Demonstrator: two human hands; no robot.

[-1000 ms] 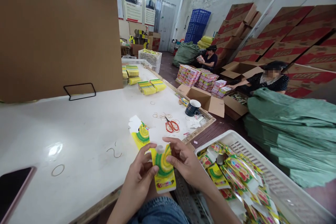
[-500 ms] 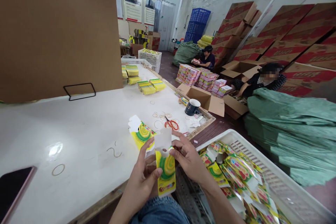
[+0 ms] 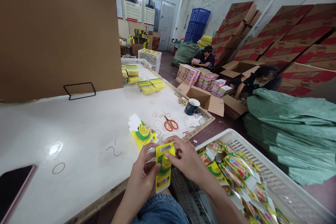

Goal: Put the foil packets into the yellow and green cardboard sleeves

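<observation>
Between my hands, above my lap, is a small yellow and green printed carton [image 3: 164,173]. Its top flap is folded over toward me and shows a barcode. My left hand [image 3: 145,169] grips the carton along its left side, thumb on the front. At the upper right, my right hand [image 3: 182,154] holds it near the flap, thumb on the front and fingers behind. Just beyond lies another yellow carton [image 3: 143,133] with its white flaps open, resting on the white table [image 3: 86,136].
Red-handled scissors [image 3: 171,124] and several rubber bands lie on the table near a dark mug [image 3: 192,107]. To the right a white basket [image 3: 231,134] holds many cartons. Carton bundles [image 3: 151,86] stand farther back, and a phone [image 3: 15,189] lies at left. Two people sit beyond.
The carton's white top flap, upright before, is now folded down with its barcode facing me. My right hand has shifted slightly down with the fold.
</observation>
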